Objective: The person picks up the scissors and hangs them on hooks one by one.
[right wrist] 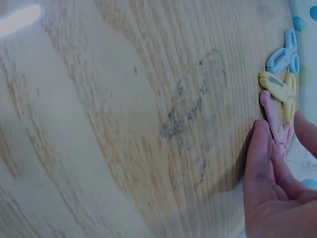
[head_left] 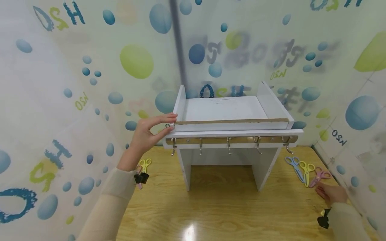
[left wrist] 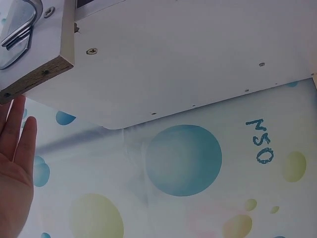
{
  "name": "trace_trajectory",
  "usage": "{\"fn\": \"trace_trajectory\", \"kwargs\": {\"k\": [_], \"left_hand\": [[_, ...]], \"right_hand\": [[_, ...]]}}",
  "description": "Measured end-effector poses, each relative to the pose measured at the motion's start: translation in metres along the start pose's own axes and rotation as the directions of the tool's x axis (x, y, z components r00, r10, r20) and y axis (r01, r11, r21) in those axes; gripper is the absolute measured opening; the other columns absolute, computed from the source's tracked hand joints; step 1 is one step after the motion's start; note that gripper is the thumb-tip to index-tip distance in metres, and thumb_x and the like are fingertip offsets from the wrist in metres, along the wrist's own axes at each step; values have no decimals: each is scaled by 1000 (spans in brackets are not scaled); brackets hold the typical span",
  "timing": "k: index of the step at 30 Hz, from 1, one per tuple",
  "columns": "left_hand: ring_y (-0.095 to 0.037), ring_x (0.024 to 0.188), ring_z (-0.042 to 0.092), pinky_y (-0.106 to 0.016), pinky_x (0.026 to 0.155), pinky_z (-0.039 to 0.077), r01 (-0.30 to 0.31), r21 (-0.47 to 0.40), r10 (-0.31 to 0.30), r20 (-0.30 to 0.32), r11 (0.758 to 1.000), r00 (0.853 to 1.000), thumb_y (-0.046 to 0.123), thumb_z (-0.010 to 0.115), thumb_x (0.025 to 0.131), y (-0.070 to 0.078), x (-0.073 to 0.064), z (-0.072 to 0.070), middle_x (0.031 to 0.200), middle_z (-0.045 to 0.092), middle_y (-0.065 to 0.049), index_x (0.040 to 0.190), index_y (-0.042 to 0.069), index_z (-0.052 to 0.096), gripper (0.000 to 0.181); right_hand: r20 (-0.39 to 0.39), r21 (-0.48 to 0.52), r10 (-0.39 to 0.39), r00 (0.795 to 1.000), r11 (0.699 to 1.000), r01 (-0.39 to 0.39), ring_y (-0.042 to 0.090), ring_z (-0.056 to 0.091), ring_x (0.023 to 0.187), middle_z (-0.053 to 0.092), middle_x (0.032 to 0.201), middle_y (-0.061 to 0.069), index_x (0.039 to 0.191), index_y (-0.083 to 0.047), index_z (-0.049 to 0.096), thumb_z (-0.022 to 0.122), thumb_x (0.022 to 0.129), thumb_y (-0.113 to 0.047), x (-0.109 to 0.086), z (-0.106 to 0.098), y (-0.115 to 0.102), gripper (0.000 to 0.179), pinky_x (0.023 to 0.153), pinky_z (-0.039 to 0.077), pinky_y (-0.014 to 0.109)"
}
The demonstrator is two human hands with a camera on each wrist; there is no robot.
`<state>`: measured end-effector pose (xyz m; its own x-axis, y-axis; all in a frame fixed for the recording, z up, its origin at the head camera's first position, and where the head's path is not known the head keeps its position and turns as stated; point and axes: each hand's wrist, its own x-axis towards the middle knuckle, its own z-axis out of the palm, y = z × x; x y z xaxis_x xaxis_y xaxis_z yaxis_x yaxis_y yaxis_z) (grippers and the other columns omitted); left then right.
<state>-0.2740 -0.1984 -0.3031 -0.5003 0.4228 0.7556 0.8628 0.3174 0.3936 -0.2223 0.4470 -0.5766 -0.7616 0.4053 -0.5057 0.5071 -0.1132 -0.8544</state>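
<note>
My left hand (head_left: 147, 132) touches the left end of a white hook shelf (head_left: 232, 126), fingers and thumb stretched out at its corner. In the left wrist view, straight fingers (left wrist: 11, 131) lie right at the raw end of the hook board (left wrist: 37, 74). Low on the right, my right hand (head_left: 331, 193) is beside pink scissors (head_left: 320, 176), its fingertips overlapping them. The right wrist view has the thumb (right wrist: 306, 131) spread apart from the fingers. Yellow scissors (head_left: 306, 172) and blue scissors (head_left: 295, 167) lie alongside the pink pair.
The shelf stands on the wooden table (head_left: 223, 207) on two side panels, a row of metal hooks (head_left: 229, 146) along its front. Yellow scissors (head_left: 144, 164) and a pink pair (head_left: 139, 185) lie by my left wrist. Patterned sheeting (head_left: 90, 67) surrounds the table's back and sides.
</note>
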Motion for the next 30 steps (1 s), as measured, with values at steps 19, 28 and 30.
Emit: {"fn": "trace_trajectory", "kwargs": {"k": [19, 28, 30], "left_hand": [[-8, 122, 64, -22, 104, 50, 4, -7, -5, -16, 1000, 1000, -10, 75, 81, -3, -6, -2, 119, 73, -17, 113, 3, 74, 35], [-7, 122, 64, -21, 103, 50, -6, -17, 6, -26, 1000, 1000, -13, 75, 79, 1, -6, -4, 118, 73, -19, 112, 1, 74, 36], [-7, 122, 64, -20, 103, 50, -9, -17, 8, -29, 1000, 1000, -13, 75, 79, 0, -6, -4, 117, 73, -19, 112, 1, 74, 36]], "right_hand": [[-70, -800, -312, 947, 585, 134, 49, 61, 90, 60, 104, 44, 99, 27, 59, 62, 87, -39, 2, 19, -1, 67, 76, 52, 49], [-54, -826, -350, 935, 542, 155, 51, 62, 88, 59, 106, 44, 102, 25, 58, 55, 87, -36, 4, 19, -2, 63, 63, 53, 49], [-55, -827, -338, 940, 543, 147, 51, 62, 88, 59, 107, 44, 102, 25, 59, 52, 88, -36, 3, 19, -3, 63, 62, 53, 47]]}}
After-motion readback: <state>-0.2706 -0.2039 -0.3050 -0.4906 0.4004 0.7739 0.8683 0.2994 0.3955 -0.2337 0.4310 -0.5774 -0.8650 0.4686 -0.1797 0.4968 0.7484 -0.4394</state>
